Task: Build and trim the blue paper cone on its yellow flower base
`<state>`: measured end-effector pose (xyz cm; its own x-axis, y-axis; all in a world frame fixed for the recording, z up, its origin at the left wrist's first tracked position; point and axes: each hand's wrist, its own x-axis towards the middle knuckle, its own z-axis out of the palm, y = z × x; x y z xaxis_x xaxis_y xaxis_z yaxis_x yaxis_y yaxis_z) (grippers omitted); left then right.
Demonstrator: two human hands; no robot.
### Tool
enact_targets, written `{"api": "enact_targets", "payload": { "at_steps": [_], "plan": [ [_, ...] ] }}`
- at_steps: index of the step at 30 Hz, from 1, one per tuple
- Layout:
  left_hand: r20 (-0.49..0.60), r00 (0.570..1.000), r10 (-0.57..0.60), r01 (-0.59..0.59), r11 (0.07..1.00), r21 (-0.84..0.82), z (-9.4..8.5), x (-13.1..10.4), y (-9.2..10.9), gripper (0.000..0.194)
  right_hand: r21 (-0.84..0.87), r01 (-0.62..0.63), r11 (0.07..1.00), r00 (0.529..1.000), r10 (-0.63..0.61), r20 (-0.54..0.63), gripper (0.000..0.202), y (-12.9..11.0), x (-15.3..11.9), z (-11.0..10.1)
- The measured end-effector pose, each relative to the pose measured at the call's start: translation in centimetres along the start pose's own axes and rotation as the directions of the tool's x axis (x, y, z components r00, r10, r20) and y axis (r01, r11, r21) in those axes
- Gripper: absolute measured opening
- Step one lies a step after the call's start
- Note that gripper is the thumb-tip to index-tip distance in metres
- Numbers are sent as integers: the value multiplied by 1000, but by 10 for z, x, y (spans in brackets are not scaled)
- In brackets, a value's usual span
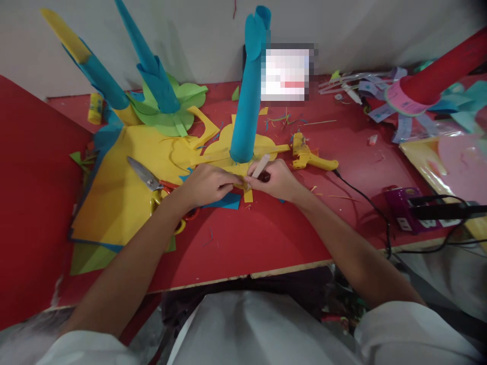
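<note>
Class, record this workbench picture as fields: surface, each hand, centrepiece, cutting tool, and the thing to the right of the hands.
Surface: red table
Left hand: fingers at the near edge of the yellow flower-shaped piece
Right hand: holds a pale pen-like stick
Centrepiece: blue tube standing on the yellow flower-shaped piece
Cutting tool: scissors, blades over yellow sheets
Right of the hands: yellow glue gun, lying down

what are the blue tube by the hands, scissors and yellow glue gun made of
Blue tube: probably matte paper or foam, rolled, with curling top edges. Scissors: blades look metal, grey with a dull sheen; bright, glossy handles likely plastic. Glue gun: likely hard plastic, judging by its moulded yellow body.
</note>
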<state>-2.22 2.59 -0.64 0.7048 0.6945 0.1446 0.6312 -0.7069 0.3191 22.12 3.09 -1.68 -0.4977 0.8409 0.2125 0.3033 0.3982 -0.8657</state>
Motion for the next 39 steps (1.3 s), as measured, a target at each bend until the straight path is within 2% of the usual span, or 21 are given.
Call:
{"api": "enact_targets", "payload": {
  "at_steps": [15, 29, 39],
  "plan": [
    [-31, 1000, -2, 2, 1000, 0, 1, 0, 0, 41, -64, -16, 998, 998, 12, -60, 25, 1, 3, -3],
    [-27, 1000, 5, -6, 1000, -12, 0, 1, 1, 41, -67, -11, 998, 1000, 9, -19, 19, 1, 1, -2],
    [-34, 999, -8, 8, 1000, -7, 0, 0, 2, 44, -6, -40, 999, 999, 40, -15, 29, 0, 1, -2]
  ]
}}
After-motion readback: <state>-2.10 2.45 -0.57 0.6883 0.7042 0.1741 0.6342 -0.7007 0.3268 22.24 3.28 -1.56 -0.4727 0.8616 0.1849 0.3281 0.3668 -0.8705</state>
